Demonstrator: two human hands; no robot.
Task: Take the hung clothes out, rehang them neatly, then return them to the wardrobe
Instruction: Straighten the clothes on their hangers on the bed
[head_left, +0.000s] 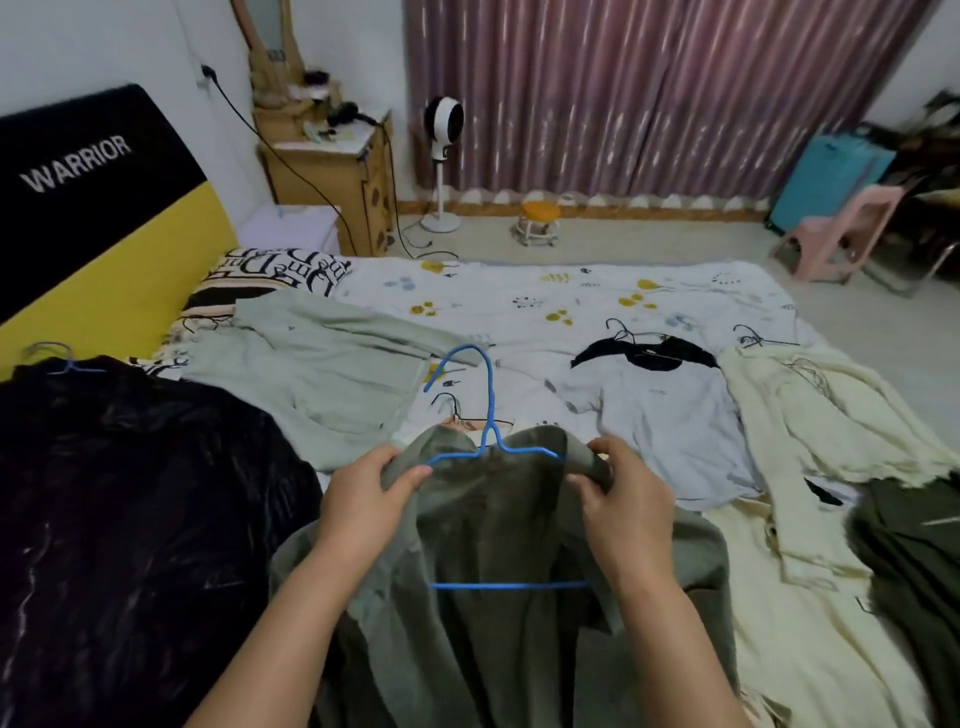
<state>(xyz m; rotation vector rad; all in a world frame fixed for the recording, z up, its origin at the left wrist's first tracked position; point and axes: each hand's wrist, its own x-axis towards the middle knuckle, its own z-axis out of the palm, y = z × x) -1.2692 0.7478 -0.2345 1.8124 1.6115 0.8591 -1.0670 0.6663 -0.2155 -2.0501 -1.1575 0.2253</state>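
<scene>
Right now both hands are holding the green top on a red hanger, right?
Not quite: the head view shows the hanger is blue, not red. The left hand and right hand do hold the green top on it.

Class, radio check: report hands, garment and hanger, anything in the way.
Left hand and right hand both grip olive garment at collar. Blue hanger inside it, hook up. Pale T-shirt on bed beyond.

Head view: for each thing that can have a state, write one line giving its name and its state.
olive garment: lifted, half on hanger
blue hanger: inside olive garment, hook up
left hand: grips left shoulder
right hand: grips right shoulder
white T-shirt: flat on bed
curtain: drawn
</scene>
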